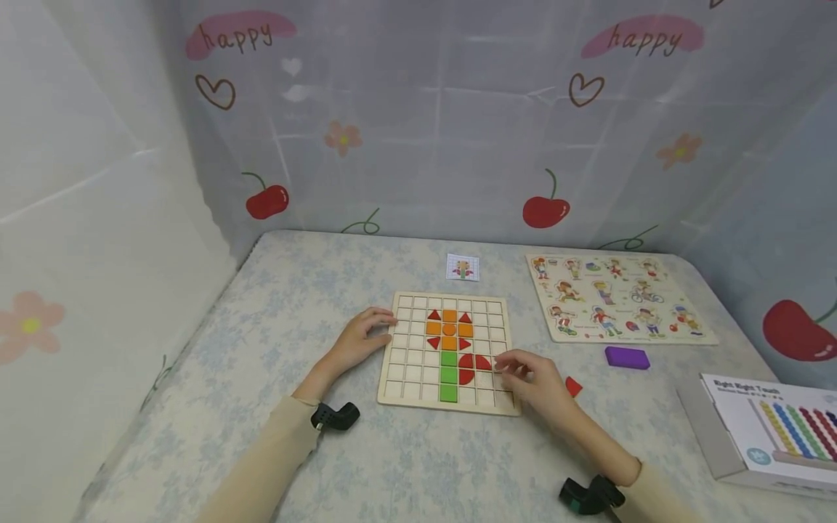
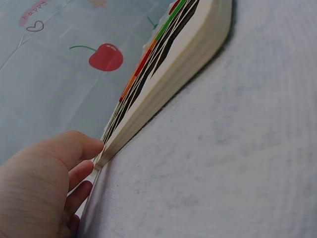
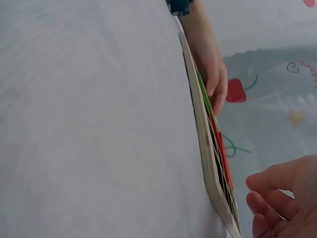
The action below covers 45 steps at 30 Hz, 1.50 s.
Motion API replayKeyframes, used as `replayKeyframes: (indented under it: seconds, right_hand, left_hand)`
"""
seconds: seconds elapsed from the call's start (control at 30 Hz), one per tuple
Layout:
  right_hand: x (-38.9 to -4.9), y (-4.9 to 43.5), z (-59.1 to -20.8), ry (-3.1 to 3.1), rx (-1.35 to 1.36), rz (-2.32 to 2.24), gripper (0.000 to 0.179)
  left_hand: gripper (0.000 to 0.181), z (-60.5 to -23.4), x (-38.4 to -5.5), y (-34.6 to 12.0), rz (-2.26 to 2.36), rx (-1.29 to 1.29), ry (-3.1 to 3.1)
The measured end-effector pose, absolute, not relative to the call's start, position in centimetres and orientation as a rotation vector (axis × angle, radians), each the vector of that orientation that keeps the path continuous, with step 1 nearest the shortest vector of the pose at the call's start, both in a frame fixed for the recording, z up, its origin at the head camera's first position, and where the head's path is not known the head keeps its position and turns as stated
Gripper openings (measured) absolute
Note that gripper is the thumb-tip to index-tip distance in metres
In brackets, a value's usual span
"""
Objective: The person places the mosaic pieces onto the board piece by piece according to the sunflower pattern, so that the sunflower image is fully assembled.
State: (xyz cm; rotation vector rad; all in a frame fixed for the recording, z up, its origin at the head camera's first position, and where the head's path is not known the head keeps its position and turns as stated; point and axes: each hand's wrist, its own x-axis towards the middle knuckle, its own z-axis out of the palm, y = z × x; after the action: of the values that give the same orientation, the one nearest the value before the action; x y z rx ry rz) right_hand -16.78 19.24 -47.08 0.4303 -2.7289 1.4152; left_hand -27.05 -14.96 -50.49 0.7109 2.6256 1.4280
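A wooden grid board (image 1: 400,388) lies on the table, with orange squares (image 1: 449,317), an orange circle (image 1: 449,330), small red triangles (image 1: 434,314) and a column of green squares (image 1: 448,374) in its cells. Red rounded pieces (image 1: 466,377) sit right of the green column. My left hand (image 1: 356,338) rests its fingertips at the board's left edge; the thumb is apart from the other fingers. Over the right edge hovers my right hand (image 1: 536,378), fingers loosely bent, with no piece showing between them in the right wrist view. One loose red piece (image 1: 573,386) lies beside it.
Behind the board lies a small pattern card (image 1: 463,267). At the back right is a picture puzzle board (image 1: 588,319), with a purple block (image 1: 626,357) in front of it. A white toy box (image 1: 726,436) stands at the right edge.
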Motion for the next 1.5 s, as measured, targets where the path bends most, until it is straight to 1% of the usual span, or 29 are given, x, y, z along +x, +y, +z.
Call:
replayKeyframes:
  seconds: [0.1, 0.17, 0.33, 0.43, 0.5, 0.73, 1.03, 1.37, 1.5]
  right_hand:
    - [-16.2, 21.8, -47.3, -2.707, 0.425, 1.319, 0.024]
    - [-15.8, 23.6, -47.3, -2.734, 0.372, 1.259, 0.026]
    - [-15.2, 28.0, -47.1, -2.896, 0.22, 1.083, 0.04]
    - [-15.1, 29.8, -47.2, -2.962, 0.234, 1.059, 0.046]
    - [-15.0, 30.5, -47.4, -2.979, 0.255, 1.092, 0.047]
    - [-15.0, 29.9, -47.7, -2.935, 0.299, 1.263, 0.046]
    - [-14.9, 28.6, -48.6, -2.789, 0.421, 1.388, 0.037]
    - [-15.1, 28.4, -48.9, -2.77, 0.362, 1.346, 0.037]
    - [-15.4, 27.5, -48.4, -2.764, 0.315, 1.301, 0.036]
  left_hand:
    - [0.03, -50.5, -27.0, -14.9, 1.424, 0.715, 2.631]
    - [0.03, -50.5, -27.0, -14.9, 1.422, 0.71, 2.632]
    - [0.03, -50.6, -27.0, -15.0, 1.425, 0.696, 2.625]
    - [0.03, -50.6, -27.0, -15.0, 1.424, 0.709, 2.634]
    - [0.03, -50.7, -27.0, -15.0, 1.424, 0.714, 2.641]
    - [0.03, -50.8, -27.1, -15.1, 1.42, 0.683, 2.628]
    - [0.03, -50.8, -27.2, -15.1, 1.4, 0.687, 2.637]
    - [0.03, -50.8, -27.2, -15.0, 1.406, 0.68, 2.637]
    - [0.03, -50.8, -27.1, -15.0, 1.414, 0.677, 2.635]
